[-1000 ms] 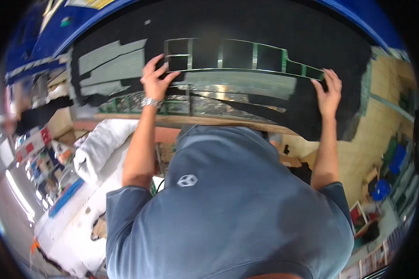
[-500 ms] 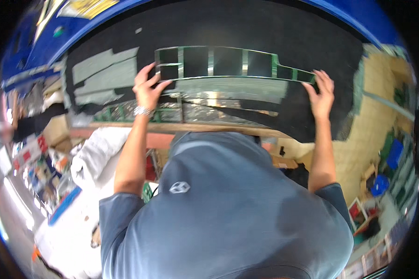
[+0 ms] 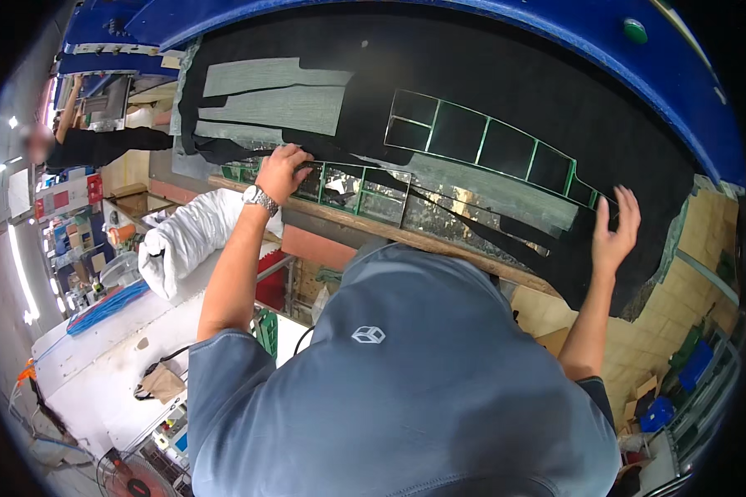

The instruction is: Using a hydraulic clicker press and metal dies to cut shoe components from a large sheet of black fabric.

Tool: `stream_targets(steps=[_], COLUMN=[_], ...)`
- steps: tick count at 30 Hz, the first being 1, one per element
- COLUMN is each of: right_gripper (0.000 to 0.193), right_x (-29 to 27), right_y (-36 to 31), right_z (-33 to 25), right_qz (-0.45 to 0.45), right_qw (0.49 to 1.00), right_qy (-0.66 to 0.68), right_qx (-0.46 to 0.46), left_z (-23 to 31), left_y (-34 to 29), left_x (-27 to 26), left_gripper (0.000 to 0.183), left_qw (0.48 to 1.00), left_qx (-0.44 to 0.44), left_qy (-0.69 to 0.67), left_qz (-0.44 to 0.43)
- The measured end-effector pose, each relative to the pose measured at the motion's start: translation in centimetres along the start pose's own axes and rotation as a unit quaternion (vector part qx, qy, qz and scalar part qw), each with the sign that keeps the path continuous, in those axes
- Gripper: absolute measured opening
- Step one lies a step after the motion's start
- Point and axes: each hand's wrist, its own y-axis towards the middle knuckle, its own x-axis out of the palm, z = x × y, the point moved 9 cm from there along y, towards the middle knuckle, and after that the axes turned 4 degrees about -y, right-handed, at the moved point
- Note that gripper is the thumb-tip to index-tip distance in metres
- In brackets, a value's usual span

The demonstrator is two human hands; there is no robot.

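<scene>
A long metal-strip cutting die [image 3: 482,142] with green edges and crossbars lies on black sheet material [image 3: 506,58]. My right hand [image 3: 617,228] is at the die's narrow right end, with thumb and fingers apart; whether it touches the metal is unclear. My left hand [image 3: 280,176], wearing a metal watch, is off that die. Its curled fingers are on the upper edge of a second cutting die [image 3: 363,189] close to the table's front edge. A black offcut strip [image 3: 224,151] runs under or beside these fingers; the exact contact is hidden.
Grey-green cut-out areas [image 3: 278,108] show through the sheet at left. A blue machine beam [image 3: 506,21] crosses the far side. A wooden edge [image 3: 464,261] borders the table before me. A white roll [image 3: 195,236] lies at left. Another person's dark sleeve [image 3: 120,147] shows at far left.
My left hand has left the long die's left end and moved nearer, onto the second die. The long die has come down onto the sheet. My view has turned.
</scene>
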Motion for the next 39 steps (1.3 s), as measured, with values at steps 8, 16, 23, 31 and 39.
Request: stream_targets(steps=[8, 16, 23, 31, 39], right_gripper=[0.023, 0.063, 0.105, 0.098, 0.095], right_x=[3.4, 5.5, 7.7, 3.4, 7.3], right_y=[1.3, -1.6, -1.0, 5.6, 10.5], right_z=[-15.6, -38.2, -35.3, -16.5, -3.1], right_qz=[-0.044, -0.247, -0.24, -0.199, -0.246], right_qw=[0.988, 0.915, 0.927, 0.956, 0.958], right_qy=[0.021, 0.111, -0.074, -0.103, -0.009], right_qx=[-0.144, -0.299, -0.279, -0.191, -0.146], left_z=[0.5, 8.2, 16.9, 20.3, 6.1], left_y=[1.6, 2.2, 7.8, 13.1, 17.6], left_x=[1.6, -7.6, -10.7, -16.8, -3.1], left_gripper=[0.009, 0.006, 0.009, 0.018, 0.03], left_qw=[0.993, 0.988, 0.982, 0.932, 0.943], left_qx=[0.072, 0.149, 0.184, 0.207, -0.093], left_qy=[0.078, 0.044, 0.031, -0.144, -0.281], left_qz=[-0.055, 0.006, 0.041, 0.26, 0.151])
